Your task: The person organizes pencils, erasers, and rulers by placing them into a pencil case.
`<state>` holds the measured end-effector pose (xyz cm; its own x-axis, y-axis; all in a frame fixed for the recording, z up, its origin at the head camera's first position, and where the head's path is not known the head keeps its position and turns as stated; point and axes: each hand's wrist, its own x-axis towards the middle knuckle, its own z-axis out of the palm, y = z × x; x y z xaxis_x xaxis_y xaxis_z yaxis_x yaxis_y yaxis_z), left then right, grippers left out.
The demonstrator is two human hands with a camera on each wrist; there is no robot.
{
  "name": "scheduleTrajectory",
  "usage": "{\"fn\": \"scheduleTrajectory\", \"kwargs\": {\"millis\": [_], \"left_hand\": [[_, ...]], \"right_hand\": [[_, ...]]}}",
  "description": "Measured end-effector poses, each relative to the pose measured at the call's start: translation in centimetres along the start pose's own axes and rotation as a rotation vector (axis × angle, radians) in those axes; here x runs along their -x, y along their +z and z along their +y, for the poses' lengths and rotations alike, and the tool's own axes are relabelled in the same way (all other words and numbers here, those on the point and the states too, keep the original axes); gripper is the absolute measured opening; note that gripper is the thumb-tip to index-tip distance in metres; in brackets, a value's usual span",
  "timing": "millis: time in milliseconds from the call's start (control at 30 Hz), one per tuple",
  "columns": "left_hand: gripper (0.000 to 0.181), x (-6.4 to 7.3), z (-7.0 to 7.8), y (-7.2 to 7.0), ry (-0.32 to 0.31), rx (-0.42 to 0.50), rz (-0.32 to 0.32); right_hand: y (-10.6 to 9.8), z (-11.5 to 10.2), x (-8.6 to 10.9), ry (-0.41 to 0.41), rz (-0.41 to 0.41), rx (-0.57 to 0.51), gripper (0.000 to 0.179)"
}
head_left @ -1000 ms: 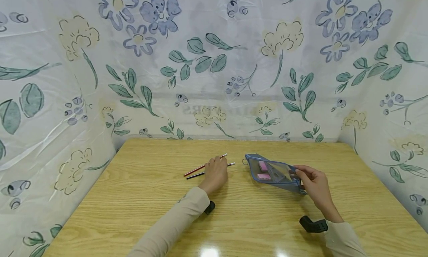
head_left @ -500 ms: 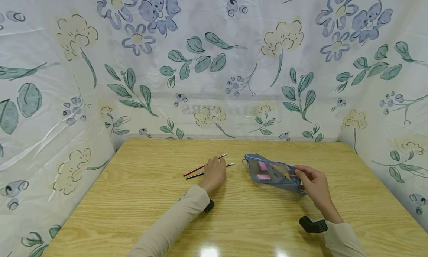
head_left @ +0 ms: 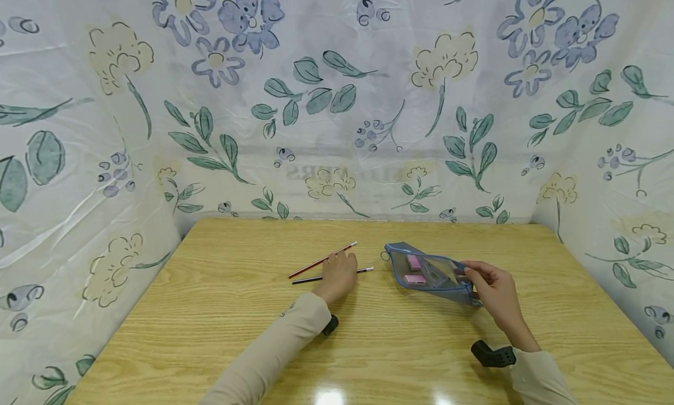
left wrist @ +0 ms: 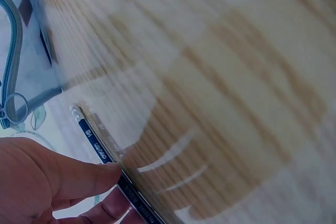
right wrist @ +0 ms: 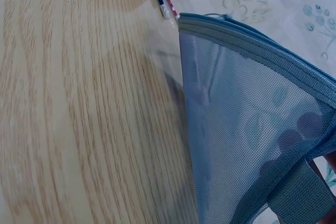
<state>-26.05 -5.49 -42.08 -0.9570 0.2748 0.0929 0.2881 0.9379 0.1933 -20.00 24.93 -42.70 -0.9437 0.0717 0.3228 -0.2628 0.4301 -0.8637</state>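
Left hand (head_left: 339,274) pinches the slim navy pencil (left wrist: 95,141), lying lengthwise toward the blue mesh pouch (right wrist: 231,108) the right hand (head_left: 497,297) grips

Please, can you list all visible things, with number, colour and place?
Table: 1, light wood-patterned, across the foreground
Floral sheet: count unclear, white with blue, yellow and green print, behind and beside the table
Pencil pouch: 1, blue mesh, right of centre
Blocks, probably erasers: 2, pink, inside the pouch
Set square: 1, transparent, inside the pouch
Near pencil: 1, dark blue, left of the pouch
Far pencil: 1, red, beyond the near pencil
Wrist devices: 2, black, at the wrists
Sleeves: 2, beige, on the forearms
Left hand: 1, bare, pinching the near pencil
Right hand: 1, bare, gripping the pouch
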Motion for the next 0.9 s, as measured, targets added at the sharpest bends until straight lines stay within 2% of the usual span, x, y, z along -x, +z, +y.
{"fn": "scheduleTrajectory", "kwargs": {"millis": [167,333,633,900], "left_hand": [[0.008,0.04,-0.34,0.06,0.017,-0.038,0.017],[0.008,0.15,-0.43,-0.16,0.031,-0.054,0.008],[0.012,0.14,-0.46,-0.27,0.048,-0.046,-0.009],[0.027,0.27,-0.4,-0.1,0.108,-0.028,0.025]], "right_hand": [[-0.02,-0.05,0.01,0.004,-0.001,0.011,0.027],[-0.07,-0.08,-0.03,0.003,0.0,0.019,0.027],[-0.07,-0.15,0.12,-0.014,0.006,0.022,0.027],[0.09,-0.72,0.16,-0.016,0.005,0.041,0.025]]}}
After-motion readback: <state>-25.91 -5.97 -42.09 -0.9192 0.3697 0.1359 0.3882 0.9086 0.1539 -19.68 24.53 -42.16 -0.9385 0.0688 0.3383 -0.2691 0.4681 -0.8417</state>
